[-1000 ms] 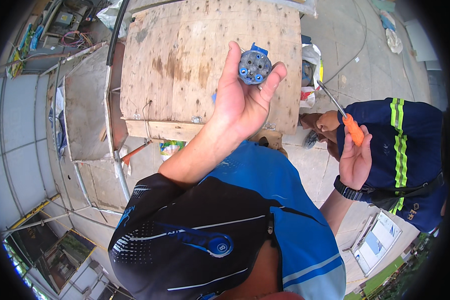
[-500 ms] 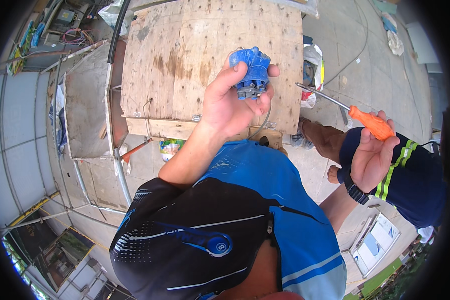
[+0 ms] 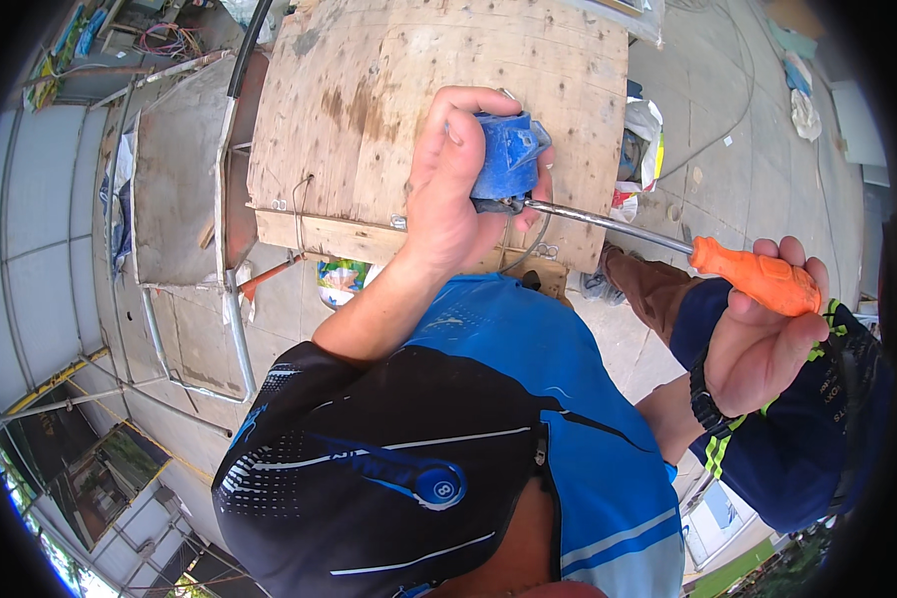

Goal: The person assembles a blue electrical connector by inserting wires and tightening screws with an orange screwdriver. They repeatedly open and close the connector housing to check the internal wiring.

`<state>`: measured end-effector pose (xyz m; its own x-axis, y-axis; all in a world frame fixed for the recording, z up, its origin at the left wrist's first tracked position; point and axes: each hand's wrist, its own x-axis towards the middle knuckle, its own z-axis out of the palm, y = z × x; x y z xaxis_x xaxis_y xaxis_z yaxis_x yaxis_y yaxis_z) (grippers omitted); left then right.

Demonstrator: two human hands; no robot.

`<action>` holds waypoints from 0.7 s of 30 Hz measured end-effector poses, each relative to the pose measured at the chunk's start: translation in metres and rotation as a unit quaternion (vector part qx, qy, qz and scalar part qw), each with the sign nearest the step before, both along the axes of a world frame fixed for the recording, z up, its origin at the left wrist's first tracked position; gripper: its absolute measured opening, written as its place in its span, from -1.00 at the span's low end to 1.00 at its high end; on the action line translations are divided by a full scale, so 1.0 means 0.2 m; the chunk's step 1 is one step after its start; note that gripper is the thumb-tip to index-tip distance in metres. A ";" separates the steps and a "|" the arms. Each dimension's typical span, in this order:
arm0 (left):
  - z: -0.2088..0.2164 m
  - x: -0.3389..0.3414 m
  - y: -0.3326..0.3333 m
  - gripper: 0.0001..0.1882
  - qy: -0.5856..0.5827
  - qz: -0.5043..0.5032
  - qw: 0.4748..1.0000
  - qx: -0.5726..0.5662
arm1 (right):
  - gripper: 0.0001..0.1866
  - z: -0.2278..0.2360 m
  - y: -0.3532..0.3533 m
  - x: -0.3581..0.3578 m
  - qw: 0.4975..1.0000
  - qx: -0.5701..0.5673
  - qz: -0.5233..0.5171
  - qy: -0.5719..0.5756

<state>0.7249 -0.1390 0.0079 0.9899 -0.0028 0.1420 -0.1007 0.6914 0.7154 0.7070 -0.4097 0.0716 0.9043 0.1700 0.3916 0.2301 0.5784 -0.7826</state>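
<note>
Two hands are at work from where I'm standing, each gripping something. Curled fingers of the left hand (image 3: 444,204) close around a blue plug (image 3: 505,159), held up above the plywood counter (image 3: 359,149), its dark end turned toward the wearer, probably so the screwdriver (image 3: 747,273) can get at it. The right hand (image 3: 759,361) pinches that tool lightly near the butt of its handle, fingers closed on it, which I'd guess leaves room to twist. Its tip meets the plug's lower edge; whether it sits in a screw I can't tell. The plug is a stubby, scuffed, plastic-looking cylinder; the screwdriver pairs a slim shiny metal shaft with a contoured orange grip. Below, the wood is pale, speckled with dark dots and brown-stained.
</note>
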 end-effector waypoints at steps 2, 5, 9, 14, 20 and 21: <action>0.01 -0.01 0.00 -0.45 0.012 0.005 1.000 0.008 | -0.40 0.00 0.00 0.01 1.000 -0.016 -0.008 -0.002; 0.03 -0.02 -0.01 -0.43 0.026 0.018 0.999 0.031 | -0.40 0.00 0.01 0.02 1.000 -0.009 0.004 0.002; 0.06 -0.03 -0.01 -0.38 0.054 0.035 0.996 0.069 | -0.40 0.00 0.02 0.03 1.000 0.003 0.018 0.008; 0.09 -0.03 -0.01 -0.34 0.087 0.040 0.992 0.085 | -0.41 -0.01 0.02 0.04 1.000 0.003 0.010 0.012; 0.09 -0.03 -0.02 -0.32 0.091 0.045 0.990 0.099 | -0.41 -0.01 0.03 0.03 1.000 0.001 -0.002 0.025; 0.09 -0.03 -0.02 -0.32 0.096 0.045 0.989 0.099 | -0.41 -0.01 0.03 0.03 1.000 0.000 -0.002 0.024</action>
<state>0.7181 -0.1424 0.0258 0.9960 0.0778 -0.0429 -0.0048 0.5299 0.8480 0.7132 -0.4033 0.0696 0.9228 0.1668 0.3474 0.1940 0.5778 -0.7928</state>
